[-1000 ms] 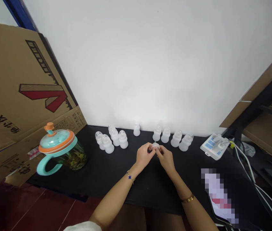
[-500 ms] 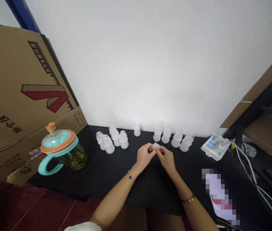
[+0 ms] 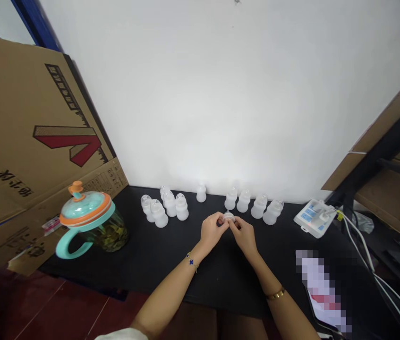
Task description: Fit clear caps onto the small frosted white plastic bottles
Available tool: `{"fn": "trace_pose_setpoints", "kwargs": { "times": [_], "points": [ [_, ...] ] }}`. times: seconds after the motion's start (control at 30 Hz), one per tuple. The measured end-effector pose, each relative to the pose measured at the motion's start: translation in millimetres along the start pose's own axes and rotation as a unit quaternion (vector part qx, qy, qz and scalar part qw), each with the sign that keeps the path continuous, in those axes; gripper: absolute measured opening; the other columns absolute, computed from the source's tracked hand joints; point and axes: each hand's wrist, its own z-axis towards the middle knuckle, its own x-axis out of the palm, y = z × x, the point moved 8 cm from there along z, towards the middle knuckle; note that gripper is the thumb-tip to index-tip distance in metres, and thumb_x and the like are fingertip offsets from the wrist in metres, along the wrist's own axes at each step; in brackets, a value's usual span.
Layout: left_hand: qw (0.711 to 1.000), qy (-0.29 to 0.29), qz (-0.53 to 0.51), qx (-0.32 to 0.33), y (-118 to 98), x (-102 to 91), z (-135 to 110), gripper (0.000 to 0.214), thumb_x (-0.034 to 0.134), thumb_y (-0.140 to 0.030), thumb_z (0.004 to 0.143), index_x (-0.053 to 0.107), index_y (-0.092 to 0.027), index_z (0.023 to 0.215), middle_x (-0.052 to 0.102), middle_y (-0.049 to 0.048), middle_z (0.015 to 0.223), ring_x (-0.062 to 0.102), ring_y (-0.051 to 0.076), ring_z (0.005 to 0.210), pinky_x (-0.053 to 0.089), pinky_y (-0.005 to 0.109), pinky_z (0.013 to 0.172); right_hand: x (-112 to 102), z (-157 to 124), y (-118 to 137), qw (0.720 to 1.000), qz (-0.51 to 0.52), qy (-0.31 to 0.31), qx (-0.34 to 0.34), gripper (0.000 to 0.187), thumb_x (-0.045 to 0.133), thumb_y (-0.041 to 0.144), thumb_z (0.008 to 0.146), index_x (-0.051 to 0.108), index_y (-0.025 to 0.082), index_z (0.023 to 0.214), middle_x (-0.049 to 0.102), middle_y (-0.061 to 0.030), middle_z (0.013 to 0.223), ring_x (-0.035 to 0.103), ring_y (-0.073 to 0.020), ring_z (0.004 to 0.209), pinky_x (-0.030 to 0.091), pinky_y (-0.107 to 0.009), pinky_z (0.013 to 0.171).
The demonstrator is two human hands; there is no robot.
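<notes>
My left hand (image 3: 214,230) and my right hand (image 3: 241,233) meet above the black table. Between their fingertips is a bottle nipple in a white collar (image 3: 228,216), pinched from both sides, with its clear tip pointing away from me. Fingers hide its lower part. Just beyond stands a row of several small white baby bottles with clear tops (image 3: 243,201). Left of my hands is a cluster of similar bottles (image 3: 181,208). A lone white bottle (image 3: 201,192) stands upright between the two groups, close to the wall.
At the left, a large jug with a turquoise lid (image 3: 88,210) stands beside a cardboard box (image 3: 19,123). To the right lie a white power strip (image 3: 315,218) with cables (image 3: 364,243) and a phone with a blurred screen (image 3: 323,293). A white wall (image 3: 214,94) bounds the table's back.
My hands keep their pinch on the nipple and collar, with barely any movement. The view has shifted very slightly; the bottles stand as before.
</notes>
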Motion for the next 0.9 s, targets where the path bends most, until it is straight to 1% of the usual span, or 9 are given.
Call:
{"fn": "trace_pose_setpoints", "kwargs": {
  "times": [0.23, 0.63, 0.77, 0.9],
  "points": [
    [1.000, -0.001, -0.002, 0.001, 0.6, 0.0, -0.2, 0.015, 0.062, -0.030, 0.084, 0.060, -0.020, 0.073, 0.056, -0.0048, 0.068, 0.051, 0.011, 0.063, 0.036, 0.022, 0.061, -1.7, 0.4, 3.1, 1.000, -0.005, -0.003, 0.000, 0.042, 0.052, 0.054, 0.089, 0.059, 0.020, 0.065, 0.040, 0.0057, 0.054, 0.039, -0.0122, 0.052, 0.026, -0.026, 0.053],
    [1.000, 0.000, -0.014, -0.002, 1.9, 0.6, 0.6, 0.016, 0.062, -0.028, 0.083, 0.059, -0.020, 0.070, 0.055, -0.0052, 0.066, 0.051, 0.011, 0.062, 0.036, 0.022, 0.060, -0.3, 0.0, 3.2, 1.000, -0.008, 0.001, -0.010, 0.044, 0.051, 0.055, 0.090, 0.060, 0.020, 0.066, 0.044, 0.0050, 0.053, 0.040, -0.0124, 0.051, 0.025, -0.026, 0.052],
    [0.999, 0.003, -0.038, -0.012, 1.3, -0.1, 1.1, 0.015, 0.063, -0.027, 0.081, 0.059, -0.020, 0.068, 0.055, -0.0051, 0.064, 0.051, 0.011, 0.061, 0.038, 0.022, 0.060, 0.1, -0.8, 4.3, 1.000, 0.001, 0.002, -0.008, 0.044, 0.049, 0.055, 0.091, 0.061, 0.020, 0.067, 0.045, 0.0048, 0.054, 0.040, -0.0125, 0.052, 0.026, -0.026, 0.053],
    [0.997, 0.000, -0.070, -0.020, -1.1, -1.2, 0.9, 0.013, 0.062, -0.027, 0.081, 0.062, -0.020, 0.070, 0.060, -0.0041, 0.065, 0.055, 0.012, 0.062, 0.041, 0.022, 0.060, -0.5, -2.0, 7.8, 1.000, 0.010, -0.003, -0.011, 0.046, 0.048, 0.057, 0.092, 0.063, 0.020, 0.071, 0.046, 0.0045, 0.055, 0.042, -0.0131, 0.053, 0.028, -0.025, 0.053]
  ]
}}
